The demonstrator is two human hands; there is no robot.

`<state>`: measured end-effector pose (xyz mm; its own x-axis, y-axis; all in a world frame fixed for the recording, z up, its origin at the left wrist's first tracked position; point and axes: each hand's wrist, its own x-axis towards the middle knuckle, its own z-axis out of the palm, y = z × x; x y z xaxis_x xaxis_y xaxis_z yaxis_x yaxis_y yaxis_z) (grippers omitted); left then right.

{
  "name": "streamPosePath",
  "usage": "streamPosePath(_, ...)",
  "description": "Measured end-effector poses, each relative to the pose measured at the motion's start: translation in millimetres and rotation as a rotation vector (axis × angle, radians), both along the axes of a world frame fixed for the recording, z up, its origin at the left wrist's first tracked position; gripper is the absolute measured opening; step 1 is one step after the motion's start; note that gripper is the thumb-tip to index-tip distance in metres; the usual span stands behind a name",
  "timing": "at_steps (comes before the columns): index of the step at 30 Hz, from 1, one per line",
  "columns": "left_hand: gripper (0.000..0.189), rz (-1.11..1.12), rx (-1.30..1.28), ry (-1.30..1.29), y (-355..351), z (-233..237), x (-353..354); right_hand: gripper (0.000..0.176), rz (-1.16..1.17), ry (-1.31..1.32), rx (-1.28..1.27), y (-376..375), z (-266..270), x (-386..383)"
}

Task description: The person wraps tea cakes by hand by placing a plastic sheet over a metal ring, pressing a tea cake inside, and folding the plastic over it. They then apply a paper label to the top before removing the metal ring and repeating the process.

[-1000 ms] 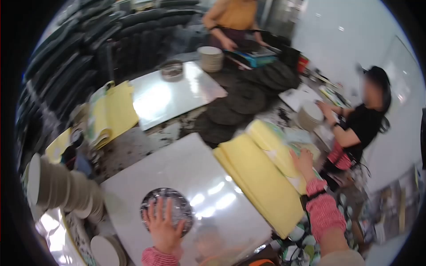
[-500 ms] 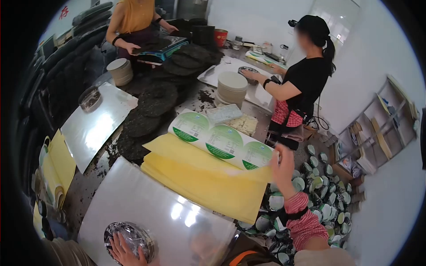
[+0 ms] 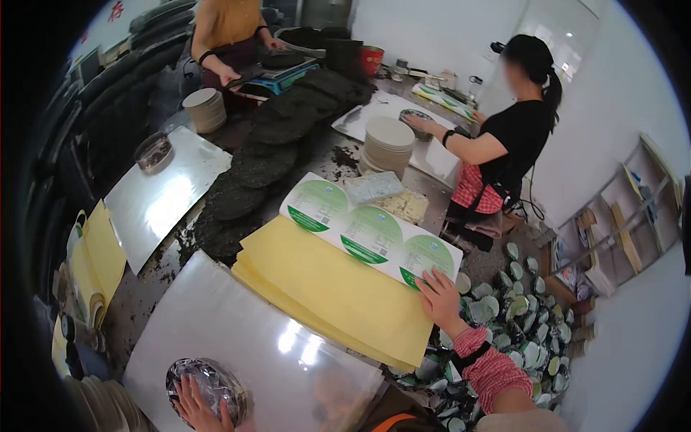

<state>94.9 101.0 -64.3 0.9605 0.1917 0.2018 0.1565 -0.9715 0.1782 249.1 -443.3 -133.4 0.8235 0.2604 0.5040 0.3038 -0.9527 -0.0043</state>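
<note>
Resting flat on yellow paper stack (image 3: 324, 295) at counter (image 3: 155, 284) edge, right hand (image 3: 440, 301) fingers spread. Sheets likely thin, floppy, slippery: lift single corner. Left hand (image 3: 196, 407) open-palmed over foil-wrapped disc (image 3: 210, 383).
</note>
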Motion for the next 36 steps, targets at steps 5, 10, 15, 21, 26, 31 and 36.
streamPosePath(5, 0.078, 0.074, -0.062, 0.171, 0, -2, -3, 0.032, 0.047, 0.086, 0.171, -6, -4, 2)
streamPosePath(10, 0.076, 0.033, 0.054, 0.080, -2, 1, 0, 0.033, 0.074, -0.046, -0.050, -2, 10, -11)
streamPosePath(15, 0.074, 0.070, -0.096, 0.116, -8, 9, -3, 0.031, 0.051, -0.103, 0.011, -4, -8, -13)
streamPosePath(21, 0.074, 0.090, -0.097, 0.124, -12, 11, 0, 0.026, 0.068, -0.050, 0.134, 4, 20, -7)
streamPosePath(26, 0.073, 0.075, -0.122, 0.100, -9, 8, -2, 0.022, 0.052, -0.175, 0.051, 9, 0, -5)
streamPosePath(31, 0.080, 0.048, -0.128, 0.086, -6, -1, 0, 0.021, -0.365, 0.149, 0.520, -42, 8, 24)
streamPosePath(36, 0.094, 0.097, -0.213, 0.010, -8, 9, 1, 0.037, -0.121, -0.372, 0.906, 1, 223, 81)
